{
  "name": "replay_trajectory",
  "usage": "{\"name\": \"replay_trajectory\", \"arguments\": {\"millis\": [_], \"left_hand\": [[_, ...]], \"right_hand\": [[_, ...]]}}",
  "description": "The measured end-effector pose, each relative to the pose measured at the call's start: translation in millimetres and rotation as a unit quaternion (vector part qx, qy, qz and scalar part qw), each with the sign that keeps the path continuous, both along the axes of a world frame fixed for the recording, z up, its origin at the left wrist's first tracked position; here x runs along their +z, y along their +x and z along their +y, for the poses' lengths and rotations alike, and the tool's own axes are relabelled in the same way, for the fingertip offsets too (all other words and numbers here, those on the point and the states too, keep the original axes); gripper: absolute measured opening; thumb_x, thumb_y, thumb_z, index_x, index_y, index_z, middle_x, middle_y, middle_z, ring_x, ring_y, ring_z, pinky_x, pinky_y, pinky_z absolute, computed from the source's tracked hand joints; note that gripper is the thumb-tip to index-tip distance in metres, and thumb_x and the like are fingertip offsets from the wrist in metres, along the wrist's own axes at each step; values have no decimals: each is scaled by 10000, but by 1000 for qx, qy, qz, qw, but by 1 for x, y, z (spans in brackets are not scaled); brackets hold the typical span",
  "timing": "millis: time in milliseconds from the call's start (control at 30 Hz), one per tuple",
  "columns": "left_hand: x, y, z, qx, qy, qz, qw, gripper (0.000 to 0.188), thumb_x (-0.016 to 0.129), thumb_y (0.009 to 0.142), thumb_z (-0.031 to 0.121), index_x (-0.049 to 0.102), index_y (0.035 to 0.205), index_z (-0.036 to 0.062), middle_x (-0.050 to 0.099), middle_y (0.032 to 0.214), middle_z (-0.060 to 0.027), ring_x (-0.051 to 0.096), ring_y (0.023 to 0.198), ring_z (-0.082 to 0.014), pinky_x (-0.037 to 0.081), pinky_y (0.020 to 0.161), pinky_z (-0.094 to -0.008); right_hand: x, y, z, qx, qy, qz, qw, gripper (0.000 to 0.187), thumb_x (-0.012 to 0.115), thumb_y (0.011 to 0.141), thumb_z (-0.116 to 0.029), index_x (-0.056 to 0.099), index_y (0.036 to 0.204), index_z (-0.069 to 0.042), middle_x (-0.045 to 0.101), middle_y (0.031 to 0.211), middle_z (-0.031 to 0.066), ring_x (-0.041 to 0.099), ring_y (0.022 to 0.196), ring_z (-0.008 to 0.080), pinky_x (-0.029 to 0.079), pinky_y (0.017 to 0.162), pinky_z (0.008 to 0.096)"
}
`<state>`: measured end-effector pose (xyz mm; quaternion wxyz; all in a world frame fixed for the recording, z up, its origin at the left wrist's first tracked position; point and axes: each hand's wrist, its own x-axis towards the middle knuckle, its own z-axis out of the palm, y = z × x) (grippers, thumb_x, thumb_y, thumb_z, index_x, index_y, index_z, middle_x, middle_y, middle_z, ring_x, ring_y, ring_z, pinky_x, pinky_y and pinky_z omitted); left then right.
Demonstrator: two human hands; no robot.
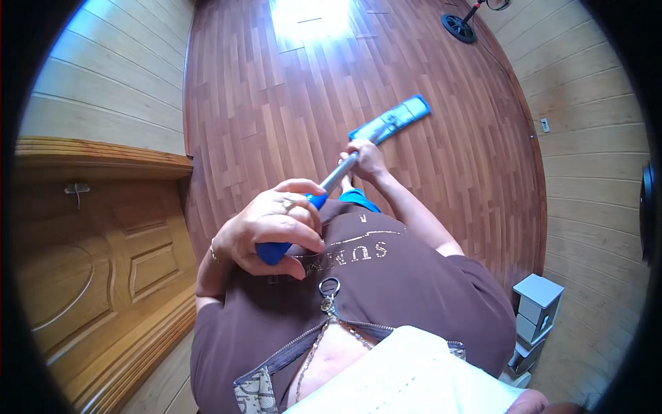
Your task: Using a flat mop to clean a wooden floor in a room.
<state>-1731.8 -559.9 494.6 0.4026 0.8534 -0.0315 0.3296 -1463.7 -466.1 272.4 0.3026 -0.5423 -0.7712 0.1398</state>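
A flat mop [336, 174] with a grey pole runs from my chest out to the floor. Its wide light-blue head [394, 123] lies on the wooden floor ahead of me, slanting up to the right. My left hand [276, 224] is closed around the blue grip at the pole's near end, close to my brown top. Farther down, my right hand [367, 157] wraps round the pole just short of the mop head. Part of the mop head's near edge is hidden behind that hand.
On the left stands a brown wooden door [117, 255] in its frame. A small white drawer unit [539, 303] is by the right wall. A black round base [458, 29] stands far right. Bright light glares on the far floor [314, 21].
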Motion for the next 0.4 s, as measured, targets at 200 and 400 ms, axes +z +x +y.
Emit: {"name": "replay_trajectory", "arguments": {"millis": [200,400], "left_hand": [[36,-20,115,-158,-28,55,985,175,735,812,157,656,962,114,597,842,-36,598,846,-247,362,985,-479],[29,-14,156,-160,-43,60,984,141,716,824,120,650,949,120,596,870,-29,586,869,-247,351,1003,-456]], "right_hand": [[7,-16,24,-115,64,91,987,216,732,732,-136,570,644,-23,585,667,144,597,692,305,474,677,386],[1,-5,57,-141,23,65,988,224,743,730,-144,576,647,-21,580,653,144,588,654,289,470,642,384]]}}
